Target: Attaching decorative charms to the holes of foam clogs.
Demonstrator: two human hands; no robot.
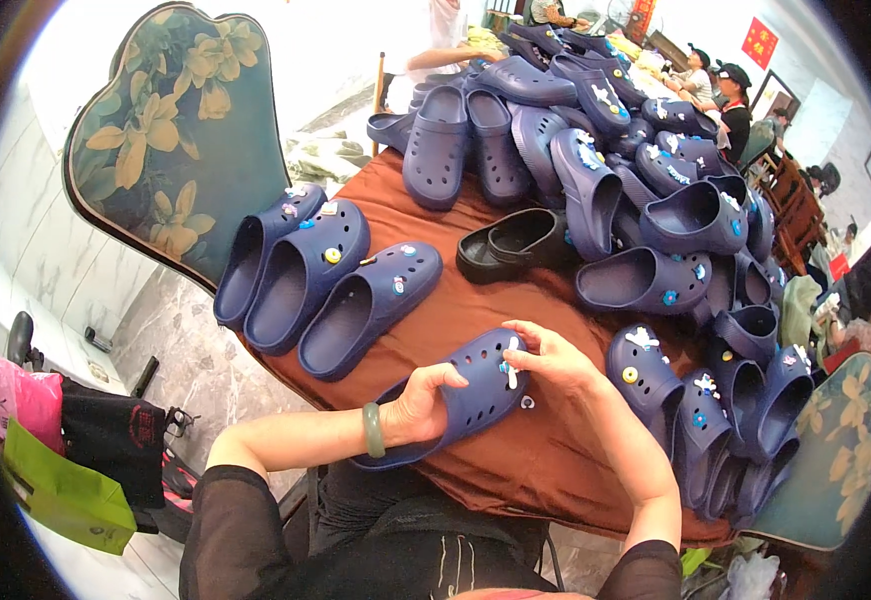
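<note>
At the counter's [576, 470] near edge, the navy clog [478, 396] is gripped midway by the left hand [418, 405]; its white charm [512, 372] is touched by the right hand [552, 362], whether pinched cannot be told. Light, springy foam is likely, best held by the sidewall.

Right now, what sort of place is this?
It looks like an indoor workroom, maybe at home or in a small shop; I can't be sure. Lots of dark blue clogs are piled on a brown cloth, a flowery chair stands beside it, and other people are farther back.
</note>
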